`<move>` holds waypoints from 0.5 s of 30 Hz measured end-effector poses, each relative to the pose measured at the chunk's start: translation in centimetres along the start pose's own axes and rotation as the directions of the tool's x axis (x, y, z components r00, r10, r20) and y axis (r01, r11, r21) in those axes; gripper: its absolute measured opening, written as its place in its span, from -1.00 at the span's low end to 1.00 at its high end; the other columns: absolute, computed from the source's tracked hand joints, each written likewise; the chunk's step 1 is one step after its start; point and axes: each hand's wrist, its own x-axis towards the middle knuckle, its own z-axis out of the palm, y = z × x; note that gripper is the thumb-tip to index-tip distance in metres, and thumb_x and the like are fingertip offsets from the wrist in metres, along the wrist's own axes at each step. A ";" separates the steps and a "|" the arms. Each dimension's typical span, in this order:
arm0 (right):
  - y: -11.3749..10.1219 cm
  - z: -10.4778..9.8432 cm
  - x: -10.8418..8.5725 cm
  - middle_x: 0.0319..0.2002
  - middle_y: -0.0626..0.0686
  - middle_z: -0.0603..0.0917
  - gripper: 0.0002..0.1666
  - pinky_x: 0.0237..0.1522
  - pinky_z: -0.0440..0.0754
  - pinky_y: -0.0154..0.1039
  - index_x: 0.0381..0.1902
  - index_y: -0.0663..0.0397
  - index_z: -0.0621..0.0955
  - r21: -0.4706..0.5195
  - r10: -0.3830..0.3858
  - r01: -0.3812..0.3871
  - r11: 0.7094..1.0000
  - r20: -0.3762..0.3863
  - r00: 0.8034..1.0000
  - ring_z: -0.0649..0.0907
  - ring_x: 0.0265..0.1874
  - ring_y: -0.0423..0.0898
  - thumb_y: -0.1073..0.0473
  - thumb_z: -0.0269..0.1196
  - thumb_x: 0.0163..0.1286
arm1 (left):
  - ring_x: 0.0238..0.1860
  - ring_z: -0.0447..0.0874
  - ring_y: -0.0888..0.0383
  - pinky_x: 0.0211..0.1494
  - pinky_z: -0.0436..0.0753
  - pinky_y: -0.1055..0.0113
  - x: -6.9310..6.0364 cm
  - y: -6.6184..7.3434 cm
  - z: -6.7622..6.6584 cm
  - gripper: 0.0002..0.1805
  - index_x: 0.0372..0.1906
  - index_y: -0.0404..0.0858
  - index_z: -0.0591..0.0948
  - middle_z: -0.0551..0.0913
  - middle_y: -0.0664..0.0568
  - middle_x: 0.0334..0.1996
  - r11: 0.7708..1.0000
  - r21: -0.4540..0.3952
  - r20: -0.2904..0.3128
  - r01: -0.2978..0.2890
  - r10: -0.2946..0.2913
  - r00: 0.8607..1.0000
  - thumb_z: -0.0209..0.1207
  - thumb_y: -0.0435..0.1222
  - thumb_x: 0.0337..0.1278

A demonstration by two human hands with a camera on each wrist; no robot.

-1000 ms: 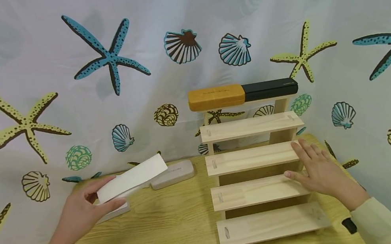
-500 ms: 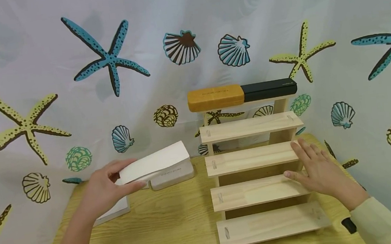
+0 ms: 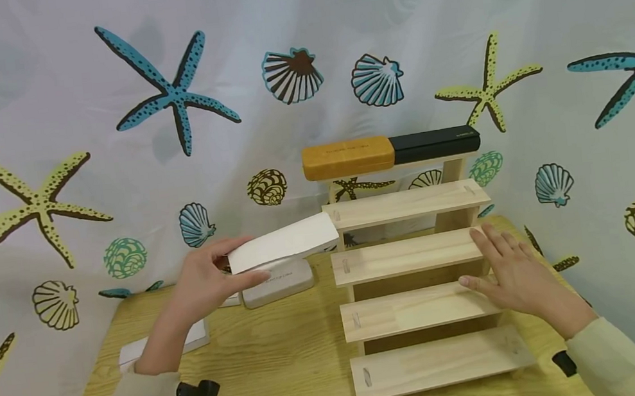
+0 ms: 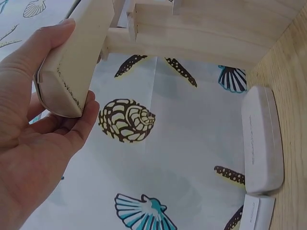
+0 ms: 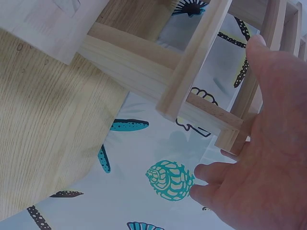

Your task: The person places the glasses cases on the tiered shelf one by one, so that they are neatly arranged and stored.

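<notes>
My left hand (image 3: pixel 204 281) holds a white glasses case (image 3: pixel 283 243) at its left end, thumb on one side and fingers on the other. The case is in the air, its far end close to the left edge of a stepped wooden rack (image 3: pixel 405 256). Up close in the left wrist view, the case (image 4: pixel 79 60) has a cream surface with a worn, dark-speckled edge. On the rack's right side rests my right hand (image 3: pixel 520 273), its fingers extended over the end of a middle shelf and its thumb lower. An orange case (image 3: pixel 348 158) and a black case (image 3: pixel 435 145) lie end to end on the top shelf.
A pale grey case (image 3: pixel 280 282) lies on the wooden table (image 3: pixel 266 371) by the patterned curtain (image 3: pixel 221 163). Left of it, a white box-like thing (image 3: pixel 195 335) is partly hidden by my left forearm. The lower rack shelves (image 3: pixel 440 366) bear nothing.
My left hand has carried the white glasses case rightward and slightly up, from the table's left side toward the rack. The right hand has stayed in place on the rack.
</notes>
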 end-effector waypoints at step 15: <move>0.0 -0.2 0.1 0.67 0.43 -0.01 0.18 0.44 0.09 0.60 0.72 0.18 -0.02 0.001 0.011 -0.011 1.000 0.021 1.000 0.12 0.55 0.60 -0.41 0.17 0.52 | -0.13 0.62 0.05 -0.19 0.62 0.29 3.4 2.4 3.5 -0.32 0.31 -0.14 0.69 0.71 -0.06 0.17 0.998 -0.024 0.054 -0.051 0.052 0.997 0.61 -0.16 0.02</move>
